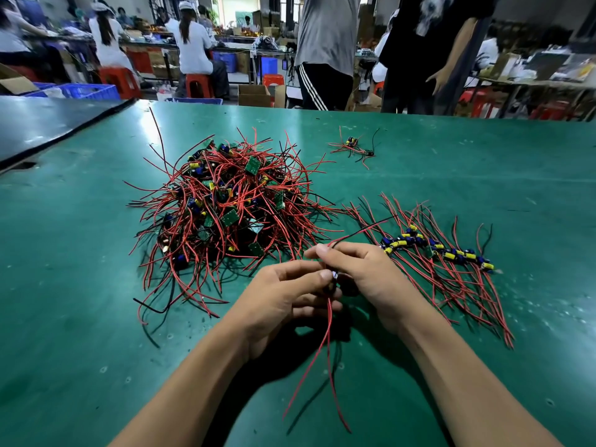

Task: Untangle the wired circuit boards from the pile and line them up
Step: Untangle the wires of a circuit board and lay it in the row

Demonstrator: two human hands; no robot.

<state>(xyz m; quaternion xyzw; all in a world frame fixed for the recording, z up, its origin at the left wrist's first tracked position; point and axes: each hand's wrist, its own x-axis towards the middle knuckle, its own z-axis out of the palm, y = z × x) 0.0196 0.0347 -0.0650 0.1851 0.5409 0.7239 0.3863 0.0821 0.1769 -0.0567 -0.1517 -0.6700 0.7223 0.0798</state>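
Observation:
A tangled pile of small green circuit boards [225, 204] with red and black wires sits on the green table mat [80, 285], left of centre. To the right, a row of lined-up boards [438, 250] lies with wires fanned out above and below. Between them, my left hand [287, 298] and my right hand [364, 272] meet and pinch one wired circuit board [334, 275], mostly hidden by my fingers. Its red wires [327, 343] hang down toward me, and a black wire runs up and right from my right fingertips.
A small separate clump of wired boards [353, 147] lies far back on the mat. A dark sheet [48, 124] covers the far-left corner. Beyond the table edge stand two people [325, 53], with seated workers, red stools and blue crates behind.

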